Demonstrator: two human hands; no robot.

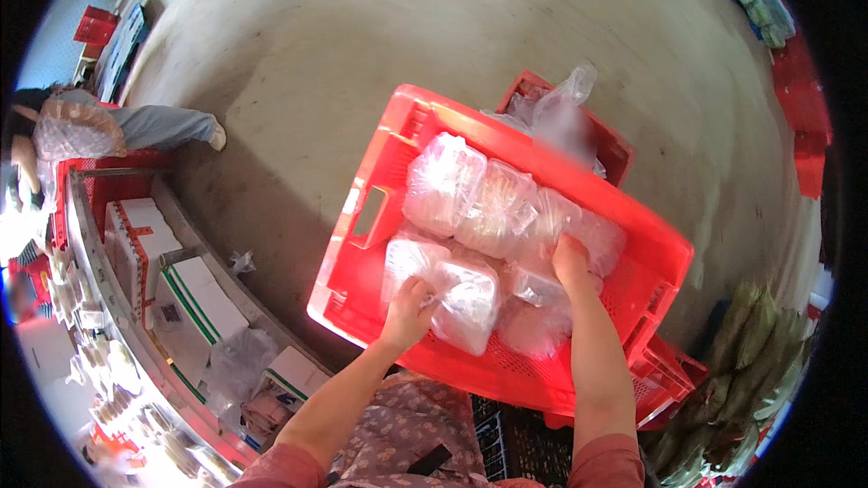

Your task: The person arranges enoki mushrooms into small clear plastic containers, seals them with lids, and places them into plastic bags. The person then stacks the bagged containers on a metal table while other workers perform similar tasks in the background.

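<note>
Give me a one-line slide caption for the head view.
Left hand and right hand on filled clear plastic bags inside a red plastic crate.

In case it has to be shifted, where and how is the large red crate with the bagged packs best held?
Probably by the handle slot in its left end, coming from outside on the left: that open rectangle pierces the large red crate's wall, beside the clear-bagged packs, none of which covers it.

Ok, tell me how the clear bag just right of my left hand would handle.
The bag might give slightly at the surface, as it looks wrinkled. Its glossy shine suggests it could be slippery. Its blocky shape seems unlikely to roll.
</note>
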